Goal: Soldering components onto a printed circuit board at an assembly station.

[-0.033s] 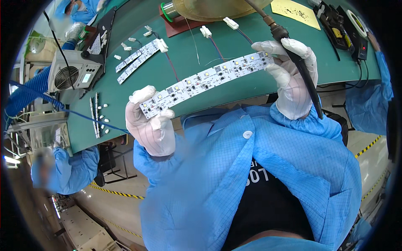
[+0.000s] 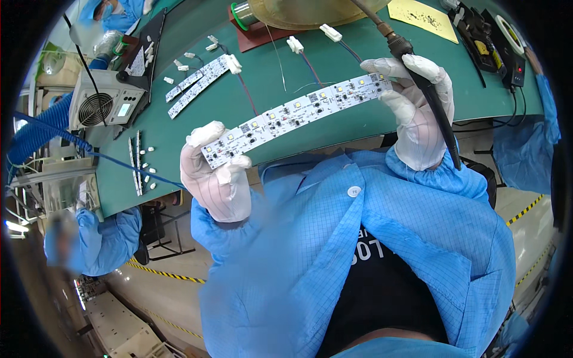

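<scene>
A curved white LED circuit board (image 2: 296,112) is stretched between my two gloved hands above the bench's front edge. My left hand (image 2: 216,164) pinches its left end between thumb and fingers. The right end sits between the thumb and fingertips of my right hand (image 2: 412,104). That same hand also holds a soldering iron (image 2: 425,88), its black handle slanting across the palm and its metal barrel pointing away. Two-colour wires with white connectors (image 2: 294,45) extend from behind the board toward the back.
On the green bench (image 2: 346,134) lie more LED boards (image 2: 200,86) and loose white connectors. A solder spool (image 2: 243,15) stands at the back, beside a round tan object (image 2: 298,13). A yellow sheet (image 2: 424,18) lies far right; a fan-cooled box (image 2: 106,101) stands left. Co-workers sit nearby.
</scene>
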The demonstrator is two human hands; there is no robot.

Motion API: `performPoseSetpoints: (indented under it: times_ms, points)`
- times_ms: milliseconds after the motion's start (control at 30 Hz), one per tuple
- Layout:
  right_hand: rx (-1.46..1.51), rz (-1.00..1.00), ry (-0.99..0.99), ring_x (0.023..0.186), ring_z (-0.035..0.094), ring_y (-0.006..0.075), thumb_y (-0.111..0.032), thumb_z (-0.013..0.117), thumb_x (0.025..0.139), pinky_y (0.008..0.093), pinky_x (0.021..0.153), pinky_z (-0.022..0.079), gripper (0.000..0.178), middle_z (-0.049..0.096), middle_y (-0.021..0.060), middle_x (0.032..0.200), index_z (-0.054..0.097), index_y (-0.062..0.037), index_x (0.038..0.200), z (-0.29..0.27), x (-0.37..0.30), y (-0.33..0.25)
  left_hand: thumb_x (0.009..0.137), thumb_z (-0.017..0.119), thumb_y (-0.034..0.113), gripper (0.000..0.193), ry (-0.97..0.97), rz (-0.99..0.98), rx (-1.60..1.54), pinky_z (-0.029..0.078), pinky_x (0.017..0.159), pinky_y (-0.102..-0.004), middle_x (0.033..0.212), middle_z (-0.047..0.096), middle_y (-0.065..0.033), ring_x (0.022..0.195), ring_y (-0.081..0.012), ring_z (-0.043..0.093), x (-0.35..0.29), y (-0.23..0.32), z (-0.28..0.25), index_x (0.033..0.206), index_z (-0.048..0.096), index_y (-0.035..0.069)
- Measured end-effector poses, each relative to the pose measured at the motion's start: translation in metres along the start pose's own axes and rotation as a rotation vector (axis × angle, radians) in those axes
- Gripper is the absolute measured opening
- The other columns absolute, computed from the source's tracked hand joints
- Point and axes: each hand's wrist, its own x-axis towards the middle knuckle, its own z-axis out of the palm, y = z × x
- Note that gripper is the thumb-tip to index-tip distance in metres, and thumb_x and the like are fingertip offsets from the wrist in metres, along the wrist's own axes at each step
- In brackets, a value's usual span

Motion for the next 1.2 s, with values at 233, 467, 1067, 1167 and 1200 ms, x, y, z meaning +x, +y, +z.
performPoseSetpoints:
  times_ms: [233, 467, 1067, 1167, 1200]
  points:
    - [-0.019, 0.054, 0.014, 0.106, 0.060, 0.0290, 0.008, 0.059, 0.081, 0.0356, 0.090, 0.049, 0.043, 0.063, 0.0195, 0.107, 0.048, -0.0035, 0.121, 0.004, -0.001, 0.002, 0.069, 0.080, 0.021, 0.050, -0.021, 0.090, 0.038, 0.047, 0.075, -0.0268, 0.097, 0.054, -0.0101, 0.085, -0.0169, 0.056, 0.004, 0.003, 0.004, 0.105, 0.056, -0.003]
    - [-0.081, 0.099, -0.016, 0.106, 0.060, 0.0287, 0.007, 0.057, 0.082, 0.0374, 0.092, 0.048, 0.042, 0.063, 0.0191, 0.108, 0.047, -0.0034, 0.122, 0.003, 0.000, 0.006, 0.069, 0.077, 0.045, 0.064, -0.038, 0.167, 0.179, 0.047, 0.071, -0.0249, 0.094, 0.056, -0.0104, 0.082, -0.0166, 0.057, 0.008, 0.003, 0.003, 0.103, 0.054, -0.004]
    - [-0.123, 0.119, -0.006, 0.106, 0.060, 0.0284, 0.011, 0.057, 0.079, 0.0373, 0.090, 0.049, 0.048, 0.062, 0.0182, 0.110, 0.047, -0.0063, 0.123, 0.005, -0.003, 0.007, 0.064, 0.080, 0.011, 0.047, -0.085, 0.134, 0.131, 0.050, 0.075, -0.0286, 0.098, 0.054, -0.0106, 0.084, -0.0183, 0.058, 0.004, 0.002, -0.002, 0.102, 0.056, -0.002]
    - [-0.149, 0.108, -0.002, 0.106, 0.060, 0.0279, 0.011, 0.057, 0.079, 0.0371, 0.090, 0.050, 0.048, 0.062, 0.0180, 0.110, 0.048, -0.0065, 0.123, 0.005, -0.004, 0.006, 0.060, 0.078, 0.006, 0.048, -0.069, 0.094, 0.078, 0.050, 0.076, -0.0288, 0.099, 0.054, -0.0103, 0.085, -0.0186, 0.059, 0.004, 0.004, -0.001, 0.102, 0.057, -0.002]
    - [-0.148, 0.107, -0.002, 0.106, 0.060, 0.0279, 0.011, 0.057, 0.079, 0.0371, 0.090, 0.050, 0.048, 0.062, 0.0180, 0.110, 0.048, -0.0065, 0.123, 0.005, -0.004, 0.005, 0.059, 0.078, 0.005, 0.048, -0.075, 0.096, 0.095, 0.050, 0.076, -0.0290, 0.099, 0.055, -0.0101, 0.085, -0.0186, 0.059, 0.004, 0.005, -0.001, 0.102, 0.057, -0.002]
